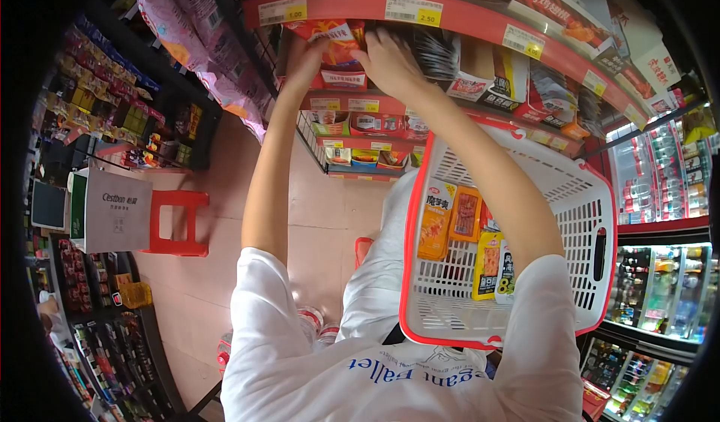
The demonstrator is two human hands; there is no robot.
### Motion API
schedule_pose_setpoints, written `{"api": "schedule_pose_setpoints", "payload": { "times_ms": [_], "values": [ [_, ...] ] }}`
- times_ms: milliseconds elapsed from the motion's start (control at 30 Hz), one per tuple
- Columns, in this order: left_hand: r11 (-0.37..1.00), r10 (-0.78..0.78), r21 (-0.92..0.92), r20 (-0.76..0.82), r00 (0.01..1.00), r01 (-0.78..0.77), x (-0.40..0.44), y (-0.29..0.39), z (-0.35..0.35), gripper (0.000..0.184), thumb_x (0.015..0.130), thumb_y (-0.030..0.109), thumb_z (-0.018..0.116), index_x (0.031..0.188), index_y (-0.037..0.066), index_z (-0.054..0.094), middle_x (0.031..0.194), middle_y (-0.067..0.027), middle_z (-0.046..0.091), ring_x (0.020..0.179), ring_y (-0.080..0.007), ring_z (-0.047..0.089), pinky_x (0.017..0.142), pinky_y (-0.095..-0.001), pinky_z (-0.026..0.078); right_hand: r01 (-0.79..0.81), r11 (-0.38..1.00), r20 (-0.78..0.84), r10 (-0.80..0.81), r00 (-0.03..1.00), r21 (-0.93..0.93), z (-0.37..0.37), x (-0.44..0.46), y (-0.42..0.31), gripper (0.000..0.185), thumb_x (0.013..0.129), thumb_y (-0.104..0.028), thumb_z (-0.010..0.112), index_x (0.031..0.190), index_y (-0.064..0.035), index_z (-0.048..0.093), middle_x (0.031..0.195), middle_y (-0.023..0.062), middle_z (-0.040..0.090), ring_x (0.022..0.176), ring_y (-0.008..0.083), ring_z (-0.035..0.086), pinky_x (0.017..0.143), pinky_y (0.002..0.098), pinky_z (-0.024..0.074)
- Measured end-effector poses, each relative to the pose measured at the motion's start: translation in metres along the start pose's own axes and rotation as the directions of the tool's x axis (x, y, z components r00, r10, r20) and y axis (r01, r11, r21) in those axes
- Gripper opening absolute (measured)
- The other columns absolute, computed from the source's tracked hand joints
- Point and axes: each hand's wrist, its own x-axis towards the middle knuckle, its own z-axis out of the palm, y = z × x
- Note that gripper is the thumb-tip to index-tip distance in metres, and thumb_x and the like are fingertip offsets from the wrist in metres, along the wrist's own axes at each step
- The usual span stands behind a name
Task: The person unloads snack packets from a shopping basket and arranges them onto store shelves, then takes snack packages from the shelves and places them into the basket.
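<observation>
Reaching forward beneath a red shelf edge with price tags (pixel 345 6), both arms stretch nearly straight from short white sleeves (pixel 259 287), the forearms converging. The left hand (pixel 306 63) points away from the body, its thumb side laid over the left part of a glossy red-and-orange printed packet (pixel 339 41) — it appears to pinch it, though most of the fingers are hidden. The right hand (pixel 391 60) is angled inward, palm down, its thumb at the packet's right edge and its fingers extended into shadow; whether it grips anything, I cannot tell.

The packet sits between the hands, just above a red-fronted display box (pixel 345 78). Its printed face is turned towards the wearer, the lettering running left to right with a slight tilt. The long axis seems to lie sideways, but the shelf edge and hands cover its outline.

Under the right forearm is a white slotted plastic basket with a red rim (pixel 409 272), holding an orange packet (pixel 435 223) and a yellow-and-black packet (pixel 487 264) — others there are partly covered by the arm.
</observation>
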Motion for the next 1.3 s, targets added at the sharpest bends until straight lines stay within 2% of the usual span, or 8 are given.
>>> {"api": "schedule_pose_setpoints", "payload": {
  "times_ms": [100,400,533,600,733,900,1167,1300],
  "values": [
    [0.978,0.190,-0.069,-0.104,0.976,-0.198,0.012,-0.017,0.000,0.035,0.078,0.006,0.058,0.111,-0.002,0.055,0.100,-0.0085,0.063,0.091,-0.0164,0.060,0.075,-0.0310,0.046,-0.058,0.990,-0.238,0.088,0.967,0.132,-0.011,0.008,-0.004,0.033,0.089,-0.025,0.062,0.105,0.0028,0.057,0.103,0.0219,0.061,0.090,0.0393,0.062,0.078,0.0450,0.0501],
    [0.750,0.476,0.527,-0.013,0.879,-0.398,0.042,-0.047,-0.012,0.035,0.077,0.007,0.059,0.111,0.003,0.059,0.102,-0.0195,0.064,0.099,-0.0370,0.061,0.082,-0.0396,0.047,-0.206,0.947,0.015,0.208,0.978,0.248,-0.014,0.005,-0.002,0.044,0.086,-0.018,0.064,0.120,-0.0005,0.043,0.087,0.0188,0.068,0.079,0.0387,0.066,0.068,0.0446,0.0540],
    [0.942,0.269,0.210,-0.009,0.963,-0.261,0.024,-0.016,-0.011,0.038,0.073,0.006,0.062,0.110,0.000,0.059,0.110,-0.0174,0.062,0.105,-0.0318,0.059,0.087,-0.0364,0.044,-0.201,0.945,0.025,0.201,0.979,0.259,-0.013,0.006,-0.001,0.048,0.086,-0.019,0.065,0.123,-0.0009,0.039,0.081,0.0195,0.068,0.076,0.0395,0.065,0.067,0.0462,0.0537],
    [0.951,-0.185,-0.242,0.045,0.982,0.191,0.015,-0.001,-0.010,0.037,0.073,0.005,0.063,0.109,0.000,0.060,0.113,-0.0117,0.061,0.104,-0.0236,0.060,0.091,-0.0334,0.042,-0.158,0.972,-0.009,0.162,0.987,0.175,-0.015,0.008,-0.002,0.049,0.085,-0.022,0.066,0.122,-0.0020,0.040,0.073,0.0198,0.066,0.072,0.0405,0.065,0.065,0.0471,0.0534],
    [0.923,0.074,-0.381,0.035,0.997,-0.055,0.011,0.009,0.000,0.046,0.081,0.016,0.073,0.120,0.004,0.053,0.117,-0.0071,0.060,0.102,-0.0155,0.060,0.083,-0.0294,0.047,-0.125,0.976,-0.065,0.138,0.988,0.178,-0.012,0.010,-0.003,0.049,0.085,-0.024,0.066,0.122,-0.0037,0.041,0.068,0.0196,0.064,0.068,0.0407,0.064,0.062,0.0477,0.0530],
    [0.972,-0.097,-0.208,0.052,0.994,0.105,0.013,0.023,-0.005,0.052,0.083,0.023,0.074,0.126,0.004,0.052,0.122,-0.0068,0.058,0.113,-0.0143,0.054,0.096,-0.0297,0.040,-0.153,0.969,-0.026,0.161,0.987,0.197,-0.011,0.010,-0.002,0.056,0.081,-0.026,0.071,0.124,-0.0024,0.044,0.073,0.0197,0.066,0.069,0.0359,0.066,0.072,0.0420,0.0529],
    [0.840,0.247,0.406,0.305,0.920,-0.360,0.042,0.001,-0.009,0.057,0.078,0.035,0.077,0.118,0.001,0.056,0.110,-0.0078,0.063,0.101,-0.0181,0.060,0.089,-0.0327,0.045,-0.186,0.966,0.028,0.184,0.983,0.180,-0.017,0.004,0.001,0.062,0.077,-0.020,0.073,0.125,0.0029,0.041,0.073,0.0200,0.066,0.075,0.0353,0.067,0.079,0.0430,0.0522],
    [0.878,0.401,0.238,0.110,0.910,-0.415,0.015,0.013,0.013,0.071,0.066,0.042,0.084,0.115,0.000,0.055,0.105,-0.0094,0.064,0.093,-0.0206,0.061,0.084,-0.0346,0.048,-0.198,0.964,-0.048,0.209,0.977,0.176,-0.017,0.002,-0.004,0.064,0.077,-0.029,0.072,0.117,0.0107,0.043,0.075,0.0217,0.067,0.075,0.0364,0.067,0.079,0.0433,0.0516]
  ]
}}
